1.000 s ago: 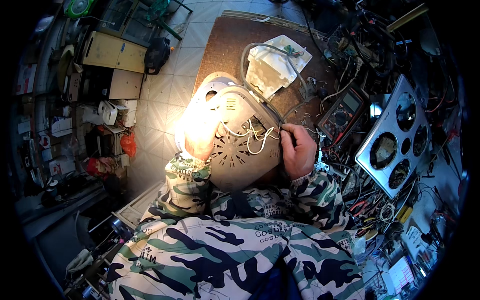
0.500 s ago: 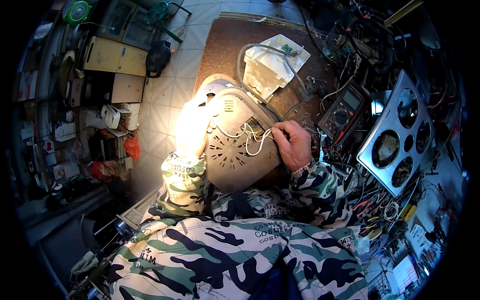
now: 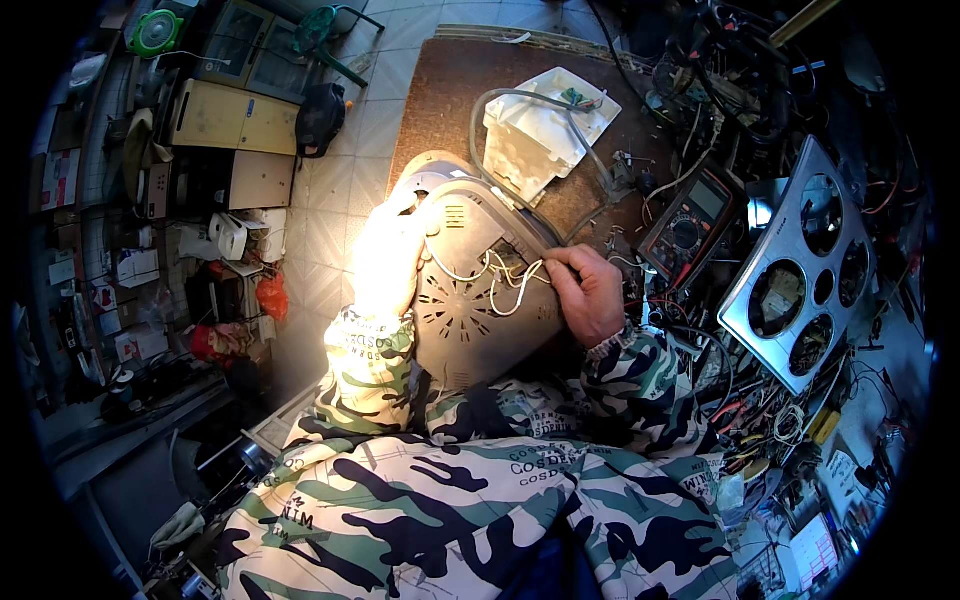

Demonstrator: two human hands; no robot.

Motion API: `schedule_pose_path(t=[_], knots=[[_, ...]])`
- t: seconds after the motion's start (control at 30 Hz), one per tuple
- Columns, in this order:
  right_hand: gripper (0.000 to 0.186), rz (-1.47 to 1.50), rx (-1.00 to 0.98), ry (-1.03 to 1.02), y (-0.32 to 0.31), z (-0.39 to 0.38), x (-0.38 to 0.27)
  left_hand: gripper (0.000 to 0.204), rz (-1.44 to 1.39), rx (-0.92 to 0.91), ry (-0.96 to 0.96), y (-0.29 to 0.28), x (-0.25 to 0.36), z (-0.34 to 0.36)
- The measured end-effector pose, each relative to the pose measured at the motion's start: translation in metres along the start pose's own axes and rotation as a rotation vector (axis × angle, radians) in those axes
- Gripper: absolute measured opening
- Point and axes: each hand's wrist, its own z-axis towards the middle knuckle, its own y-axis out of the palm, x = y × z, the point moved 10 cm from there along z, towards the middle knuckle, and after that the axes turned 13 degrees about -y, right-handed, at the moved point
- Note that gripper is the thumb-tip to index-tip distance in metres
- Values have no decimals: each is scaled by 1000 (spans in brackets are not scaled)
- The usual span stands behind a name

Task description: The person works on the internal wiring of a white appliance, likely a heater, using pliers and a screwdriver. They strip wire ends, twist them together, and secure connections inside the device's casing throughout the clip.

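A grey-brown plastic appliance housing [image 3: 470, 345] with a fan of vent slots rests in front of me, its near end close to my lap. White wires [image 3: 518, 290] come out of a square opening in its face. At its left edge, my left hand [image 3: 388, 262] grips the housing; strong glare washes out most of that hand. On the other side, my right hand [image 3: 592, 295] is closed, thumb and forefinger pinching the end of a white wire beside the opening.
Beyond the housing, a white plastic box [image 3: 540, 135] with a grey cable sits on the brown table [image 3: 435, 95]. To the right lie a multimeter [image 3: 690, 225], a silver panel with round holes [image 3: 745, 305] and tangled wires and tools [image 3: 775, 430].
Both hands keep nearly the same hold. The surroundings have shifted slightly in the view, and the right fingers have moved very little at the wire.
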Motion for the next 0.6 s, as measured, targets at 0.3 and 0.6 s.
schedule_pose_path(t=[0.3, 0.6], knots=[[12, 238, 89, 272, -14, -16, 17, 34, -2, -12, -9, 0, -2, 0], [13, 189, 37, 200, -8, -25, 21, 34, -5, -24, 2, 1, -5, 2]])
